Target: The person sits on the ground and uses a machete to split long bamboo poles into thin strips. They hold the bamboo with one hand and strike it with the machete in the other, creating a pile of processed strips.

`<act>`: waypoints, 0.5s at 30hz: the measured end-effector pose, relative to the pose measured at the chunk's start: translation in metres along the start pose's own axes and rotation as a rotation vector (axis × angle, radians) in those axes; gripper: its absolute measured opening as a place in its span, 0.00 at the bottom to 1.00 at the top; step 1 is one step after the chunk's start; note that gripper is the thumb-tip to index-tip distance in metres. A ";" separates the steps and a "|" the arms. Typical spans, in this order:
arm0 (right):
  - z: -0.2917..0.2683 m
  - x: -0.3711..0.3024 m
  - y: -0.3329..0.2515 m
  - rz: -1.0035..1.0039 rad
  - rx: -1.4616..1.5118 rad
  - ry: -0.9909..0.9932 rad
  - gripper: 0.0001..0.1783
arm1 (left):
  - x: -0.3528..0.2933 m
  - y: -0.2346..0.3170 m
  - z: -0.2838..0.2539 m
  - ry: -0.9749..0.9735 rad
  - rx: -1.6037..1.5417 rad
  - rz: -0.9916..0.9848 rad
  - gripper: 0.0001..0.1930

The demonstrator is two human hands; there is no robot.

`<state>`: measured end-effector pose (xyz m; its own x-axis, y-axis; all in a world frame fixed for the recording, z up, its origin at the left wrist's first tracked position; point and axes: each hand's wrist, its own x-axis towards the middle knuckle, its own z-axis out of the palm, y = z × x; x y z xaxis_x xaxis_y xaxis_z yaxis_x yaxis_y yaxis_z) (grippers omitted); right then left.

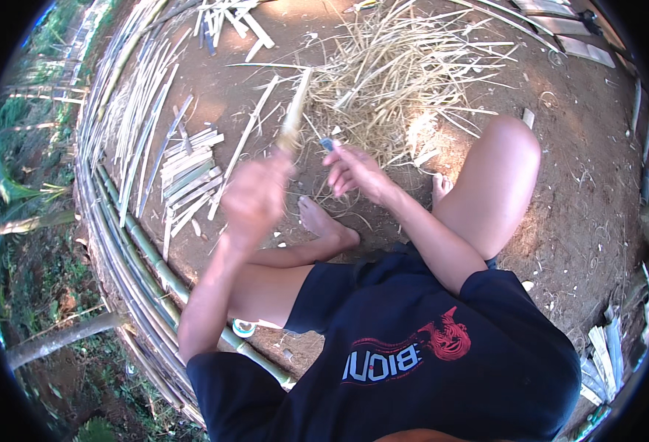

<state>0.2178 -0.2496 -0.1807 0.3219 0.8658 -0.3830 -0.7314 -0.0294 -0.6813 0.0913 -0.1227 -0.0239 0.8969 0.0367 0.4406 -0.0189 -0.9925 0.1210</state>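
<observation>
My left hand [254,197], blurred by motion, is closed round the lower end of a pale bamboo strip [296,107] that points up and away from me. To its right is my right hand [358,173], its thumb and forefinger closed on a small blue-grey object [327,144]. A thin line runs from that object toward the strip; I cannot make out its kind. The two hands are apart, above my bare foot [328,225].
A heap of thin shavings [398,74] lies ahead. Short split pieces [192,173] are stacked at left, near long slats [129,110]. Bamboo poles [144,258] line the left edge, beside greenery. A small round roll [243,327] lies by my left thigh.
</observation>
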 end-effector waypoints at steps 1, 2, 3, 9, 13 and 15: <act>-0.012 0.013 0.013 -0.096 -0.198 0.140 0.27 | 0.012 -0.028 -0.008 0.205 0.026 0.005 0.08; -0.023 0.020 0.027 -0.130 -0.371 0.297 0.25 | 0.028 -0.033 -0.034 0.268 0.156 -0.166 0.11; -0.050 0.033 0.051 -0.166 -0.604 0.401 0.23 | 0.040 -0.044 -0.056 0.237 0.087 -0.596 0.14; -0.115 0.034 0.150 0.254 -1.489 0.472 0.26 | 0.071 -0.075 -0.133 0.697 -0.384 -0.653 0.15; -0.116 0.019 0.142 0.411 -1.698 0.172 0.29 | 0.058 -0.082 -0.138 0.652 -0.378 -0.740 0.16; -0.134 0.038 0.147 0.419 -1.734 0.167 0.27 | 0.059 -0.085 -0.126 0.639 -0.424 -0.761 0.17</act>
<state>0.2028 -0.2879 -0.3789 0.4307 0.6123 -0.6630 0.5955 -0.7448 -0.3009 0.0899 -0.0217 0.1034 0.3434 0.8028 0.4875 0.1843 -0.5666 0.8031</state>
